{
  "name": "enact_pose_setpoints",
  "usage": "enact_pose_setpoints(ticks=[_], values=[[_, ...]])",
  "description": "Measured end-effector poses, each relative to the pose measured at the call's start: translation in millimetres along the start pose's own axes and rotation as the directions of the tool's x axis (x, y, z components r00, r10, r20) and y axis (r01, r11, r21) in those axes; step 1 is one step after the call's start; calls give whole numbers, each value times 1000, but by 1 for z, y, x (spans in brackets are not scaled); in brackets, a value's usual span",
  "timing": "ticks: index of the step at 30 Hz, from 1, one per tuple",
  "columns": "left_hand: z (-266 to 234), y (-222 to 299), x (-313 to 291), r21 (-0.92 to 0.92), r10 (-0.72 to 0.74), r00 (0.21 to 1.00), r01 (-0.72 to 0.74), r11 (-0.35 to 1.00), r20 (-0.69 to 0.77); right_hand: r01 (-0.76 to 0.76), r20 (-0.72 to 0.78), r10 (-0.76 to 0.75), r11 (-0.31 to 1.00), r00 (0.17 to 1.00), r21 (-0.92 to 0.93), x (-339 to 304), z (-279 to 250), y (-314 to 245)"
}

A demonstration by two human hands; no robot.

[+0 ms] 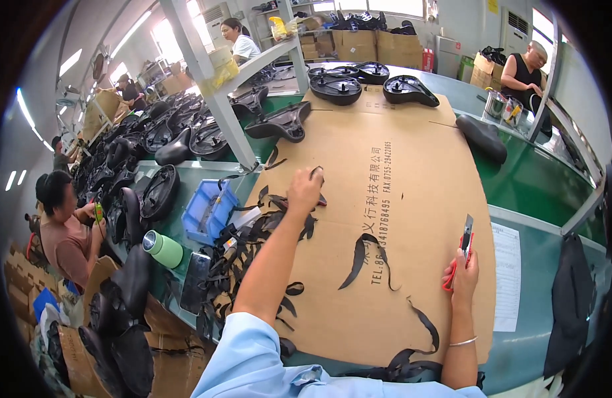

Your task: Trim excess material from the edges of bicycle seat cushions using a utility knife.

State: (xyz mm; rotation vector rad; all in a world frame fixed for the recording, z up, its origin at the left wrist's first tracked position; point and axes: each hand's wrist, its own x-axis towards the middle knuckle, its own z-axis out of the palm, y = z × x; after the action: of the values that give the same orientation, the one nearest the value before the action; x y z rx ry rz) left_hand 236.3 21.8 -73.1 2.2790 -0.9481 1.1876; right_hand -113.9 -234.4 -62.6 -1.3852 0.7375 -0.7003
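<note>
My right hand is wrapped round a red utility knife over the right side of a large cardboard sheet. Its blade is out and points away from me. Reaching over the sheet's left side, my left hand has its fingers curled in. A small dark bit shows at its fingertips, too small to name. Beside it lies a pile of black trimmed strips. A curved black strip lies between my hands, and another strip is nearer me.
Black bicycle saddles stand at the sheet's far end, and one saddle at its right. Left are a blue bin, a green bottle and a phone. White posts frame the bench. Several people work nearby.
</note>
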Motion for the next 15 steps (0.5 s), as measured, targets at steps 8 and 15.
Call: enact_pose_setpoints(ticks=[8, 15], values=[[-75, 249, -80, -465, 306, 614, 114, 878, 728, 1, -47, -4, 999, 999, -53, 10, -20, 3], [-197, 323, -172, -849, 685, 638, -89, 521, 353, 1, 17, -1, 1000, 1000, -31, 9, -24, 3]])
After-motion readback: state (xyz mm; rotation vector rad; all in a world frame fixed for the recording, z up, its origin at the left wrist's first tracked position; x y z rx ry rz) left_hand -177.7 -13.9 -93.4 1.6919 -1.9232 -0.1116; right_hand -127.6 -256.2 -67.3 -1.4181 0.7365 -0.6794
